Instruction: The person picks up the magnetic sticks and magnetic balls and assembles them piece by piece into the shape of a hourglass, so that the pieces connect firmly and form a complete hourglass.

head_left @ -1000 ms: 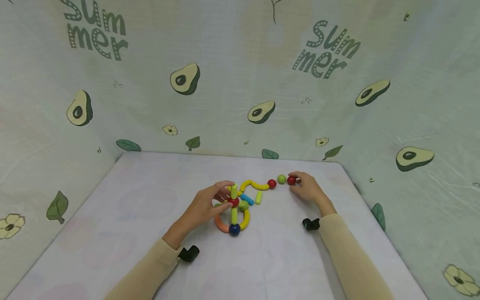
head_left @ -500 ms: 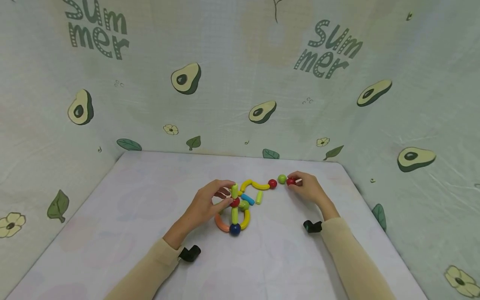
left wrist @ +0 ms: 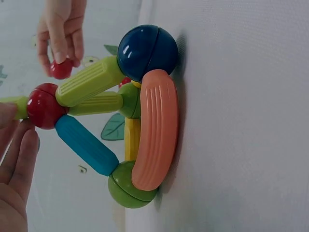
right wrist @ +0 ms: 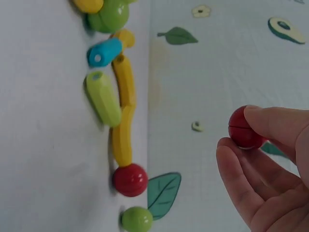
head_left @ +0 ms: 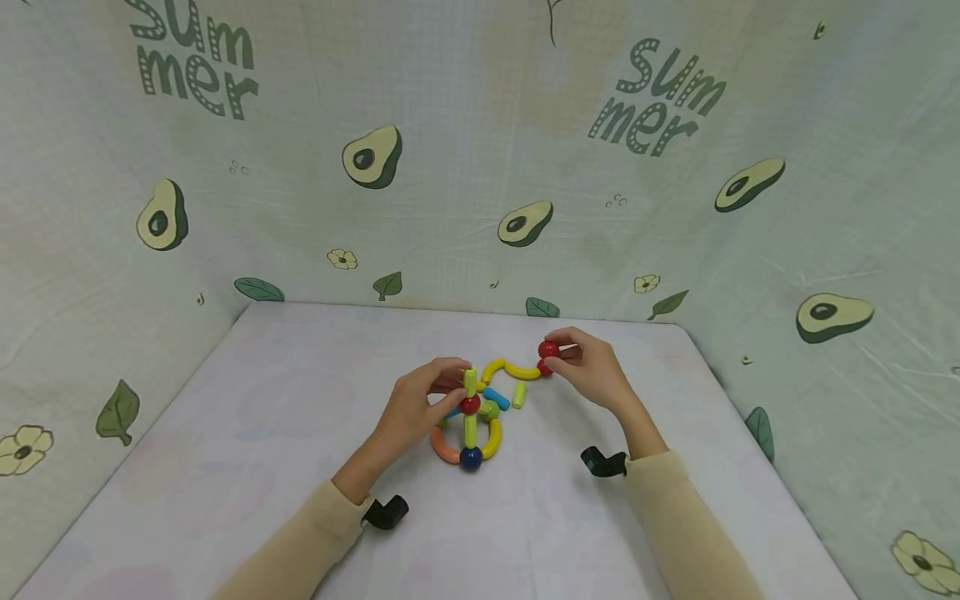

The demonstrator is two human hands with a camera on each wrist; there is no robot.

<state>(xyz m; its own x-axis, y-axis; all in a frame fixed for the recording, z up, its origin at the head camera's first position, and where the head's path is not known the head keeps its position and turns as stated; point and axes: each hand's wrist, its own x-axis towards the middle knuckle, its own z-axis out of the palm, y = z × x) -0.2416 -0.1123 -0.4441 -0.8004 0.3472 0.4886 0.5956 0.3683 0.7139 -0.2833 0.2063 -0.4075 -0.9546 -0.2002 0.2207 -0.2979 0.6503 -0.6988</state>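
Observation:
My left hand (head_left: 416,404) holds the upright light green stick (head_left: 470,381) at the top of a magnetic ball-and-stick structure, its fingertips close by the red ball (left wrist: 44,106) below. From that ball, green sticks and a blue stick (left wrist: 87,145) slope down to a ring base. A dark blue ball (left wrist: 147,52), an orange curved stick (left wrist: 155,130) and a green ball (left wrist: 128,186) form part of the base. My right hand (head_left: 592,367) pinches a loose red ball (right wrist: 244,128) between thumb and fingers, raised above the table.
Behind the structure lie yellow curved sticks (right wrist: 124,96), a blue stick (right wrist: 105,52) and a light green stick (right wrist: 103,99). A second red ball (right wrist: 130,180) sits at the end of the yellow sticks, with a green ball (right wrist: 137,219) beside it.
My right hand has lifted the red ball off the table and carried it left towards the structure. My left hand stays at the top of the structure, nearly still.

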